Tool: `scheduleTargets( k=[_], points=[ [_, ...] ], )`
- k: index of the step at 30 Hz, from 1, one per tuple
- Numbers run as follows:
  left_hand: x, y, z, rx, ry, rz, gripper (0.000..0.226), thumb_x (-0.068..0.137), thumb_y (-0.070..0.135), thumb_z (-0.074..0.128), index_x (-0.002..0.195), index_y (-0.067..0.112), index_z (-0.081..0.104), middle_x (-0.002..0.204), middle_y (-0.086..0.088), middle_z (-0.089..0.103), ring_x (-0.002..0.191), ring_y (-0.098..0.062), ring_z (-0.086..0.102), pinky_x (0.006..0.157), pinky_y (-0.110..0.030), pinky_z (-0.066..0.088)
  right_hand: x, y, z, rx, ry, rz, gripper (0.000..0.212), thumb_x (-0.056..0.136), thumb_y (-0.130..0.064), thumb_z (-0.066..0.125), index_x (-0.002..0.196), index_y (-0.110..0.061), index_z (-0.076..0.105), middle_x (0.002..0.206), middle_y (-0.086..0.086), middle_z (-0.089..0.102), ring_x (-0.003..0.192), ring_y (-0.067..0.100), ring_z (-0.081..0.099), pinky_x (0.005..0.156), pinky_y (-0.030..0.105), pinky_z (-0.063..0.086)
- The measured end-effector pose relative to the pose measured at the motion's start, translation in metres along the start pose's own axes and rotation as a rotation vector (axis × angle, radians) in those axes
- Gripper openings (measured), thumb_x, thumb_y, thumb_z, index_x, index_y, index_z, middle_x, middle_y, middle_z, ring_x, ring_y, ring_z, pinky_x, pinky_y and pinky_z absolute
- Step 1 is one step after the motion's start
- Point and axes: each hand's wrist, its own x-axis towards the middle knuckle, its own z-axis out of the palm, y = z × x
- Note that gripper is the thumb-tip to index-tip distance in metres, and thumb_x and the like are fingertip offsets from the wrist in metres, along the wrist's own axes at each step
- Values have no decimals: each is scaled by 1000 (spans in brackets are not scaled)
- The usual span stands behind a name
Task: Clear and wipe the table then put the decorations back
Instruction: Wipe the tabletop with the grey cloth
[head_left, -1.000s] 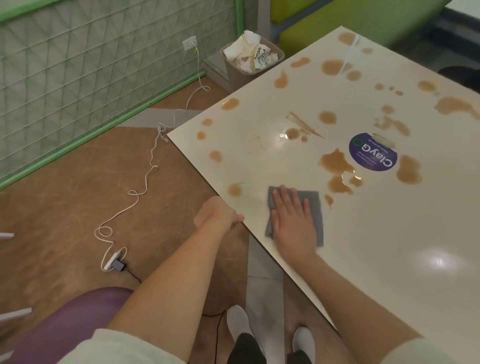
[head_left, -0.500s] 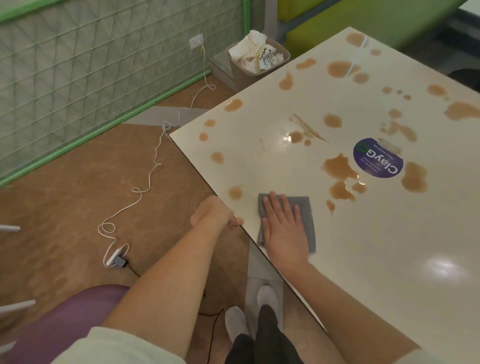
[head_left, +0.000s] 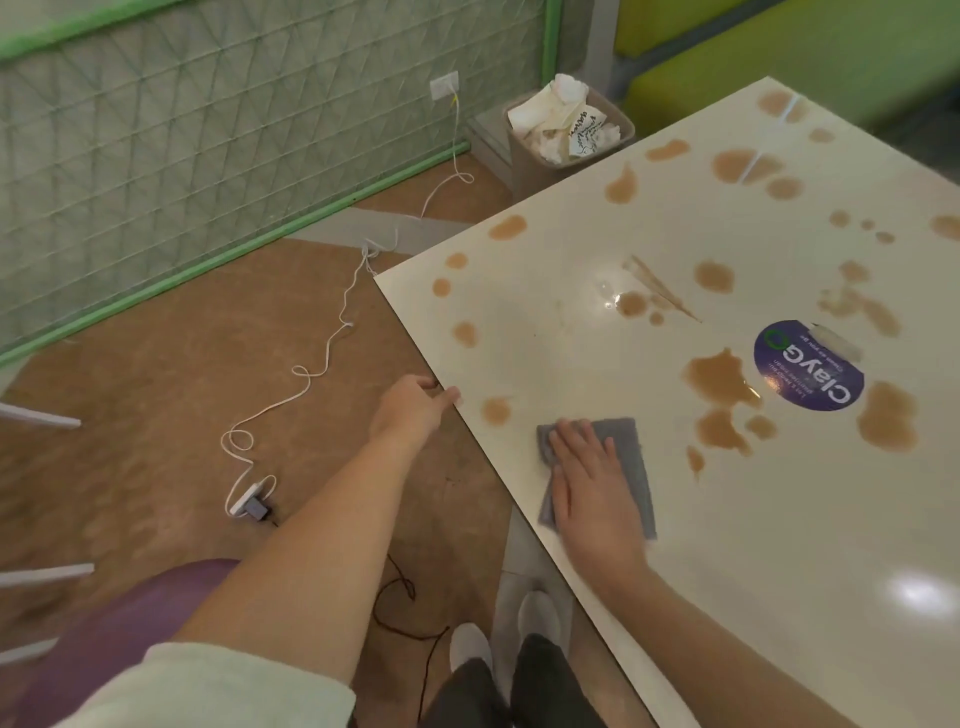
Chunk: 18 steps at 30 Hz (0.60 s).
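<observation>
Mid-wipe, w/ plenty of brown spill left across the bench (head_left: 779, 545).

Right hand (head_left: 592, 480) pressed flat, fingers straight, on grey cloth (head_left: 631, 457) near bench edge; shifted left vs. a sec ago, toward small stain (head_left: 496, 410). Left hand (head_left: 410, 410) bracing at edge, grip loose, holding nothing. Decorations nowhere in view; wiping prob. far from done.
</observation>
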Motion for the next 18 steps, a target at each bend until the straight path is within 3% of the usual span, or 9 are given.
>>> scheduleTargets(
  k=[3,5,7,10,14,18],
  points=[
    [10,6,-1,96,27,-15,30,78,49,73,94,26,62,98,2,73,86,-22,70,85,-40,56,11,-24,11,-3,-115,-125,47,99,-24,32,139,-15,53,148,0,46,144,17,30,121,36,10],
    [12,17,-7,186,4,-29,28,77,46,75,85,20,68,89,-2,74,86,-22,69,82,-35,54,41,-23,14,-7,-131,-165,48,96,-22,33,137,-13,55,145,2,50,142,21,36,119,40,18],
    [17,26,-14,230,-25,-68,35,72,42,79,91,14,71,90,-5,73,90,-23,69,82,-34,53,64,-10,10,-13,-97,-107,48,95,-21,32,136,-10,56,145,4,50,141,25,38,118,42,22],
    [21,33,-18,278,-54,-116,37,69,36,84,93,10,71,92,-6,73,91,-24,69,73,-31,49,54,11,-2,-14,-38,38,48,99,-25,29,140,-10,51,150,3,44,145,22,29,120,40,15],
    [26,34,-18,344,-71,-147,48,67,41,86,97,7,70,97,-8,73,94,-25,69,69,-31,45,28,-13,3,-85,-118,-3,50,99,-26,27,145,-16,45,154,-1,37,148,19,22,120,40,11],
    [28,41,-20,426,-74,-146,55,69,43,85,105,6,67,107,-8,71,101,-24,67,79,-31,49,69,-32,16,-122,-182,-31,53,103,-36,17,152,-23,32,159,-7,25,150,15,14,121,39,8]
  ],
)
